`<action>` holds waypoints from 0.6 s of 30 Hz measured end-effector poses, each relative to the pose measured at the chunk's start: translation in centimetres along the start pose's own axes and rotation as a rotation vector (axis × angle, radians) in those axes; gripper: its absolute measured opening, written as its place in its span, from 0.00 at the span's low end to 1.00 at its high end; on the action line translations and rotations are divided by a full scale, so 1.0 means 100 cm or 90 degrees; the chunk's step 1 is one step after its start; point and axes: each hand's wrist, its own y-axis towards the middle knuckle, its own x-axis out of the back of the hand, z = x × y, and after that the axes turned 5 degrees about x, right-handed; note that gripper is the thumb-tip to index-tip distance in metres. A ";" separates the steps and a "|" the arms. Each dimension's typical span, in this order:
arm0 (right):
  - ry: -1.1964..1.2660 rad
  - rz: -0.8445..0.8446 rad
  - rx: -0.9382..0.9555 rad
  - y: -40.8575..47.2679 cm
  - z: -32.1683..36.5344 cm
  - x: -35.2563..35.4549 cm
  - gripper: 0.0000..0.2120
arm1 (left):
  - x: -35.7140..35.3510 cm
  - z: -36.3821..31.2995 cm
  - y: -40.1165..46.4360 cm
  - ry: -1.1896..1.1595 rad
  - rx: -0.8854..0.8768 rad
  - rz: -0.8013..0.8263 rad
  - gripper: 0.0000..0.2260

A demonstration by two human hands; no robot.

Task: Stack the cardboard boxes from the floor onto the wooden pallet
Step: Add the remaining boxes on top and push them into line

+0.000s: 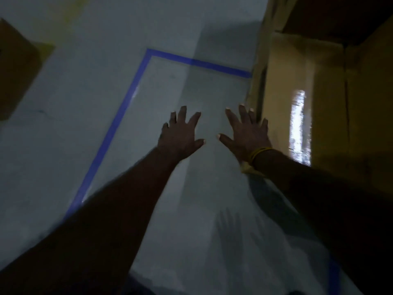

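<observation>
Two bare hands, left hand (180, 135) and right hand (247, 133), hover fingers spread, holding nothing, over grey floor (63, 103) outlined by blue tape line (119, 122). Right of the tape: stacked tan cardboard boxes (297, 86), clear tape strip (298, 126); no legible writing. Frame dim, blurred; pallet not discernible.

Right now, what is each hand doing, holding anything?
Left hand: open, fingers spread, holding nothing.
Right hand: open, fingers spread, holding nothing.
</observation>
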 end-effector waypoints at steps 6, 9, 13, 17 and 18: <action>-0.009 0.026 0.049 0.021 0.174 0.010 0.38 | 0.054 0.149 -0.055 -0.019 0.054 0.016 0.39; -0.028 0.043 0.067 0.038 0.261 0.015 0.37 | 0.087 0.227 -0.072 -0.005 0.081 0.021 0.38; -0.019 0.035 0.100 0.070 0.370 0.022 0.37 | 0.132 0.324 -0.081 -0.047 0.139 -0.005 0.38; -0.033 0.022 0.152 0.107 0.454 0.029 0.37 | 0.163 0.407 -0.080 -0.038 0.174 -0.028 0.38; -0.039 0.021 0.158 0.116 0.471 0.030 0.37 | 0.167 0.427 -0.079 -0.024 0.181 -0.033 0.38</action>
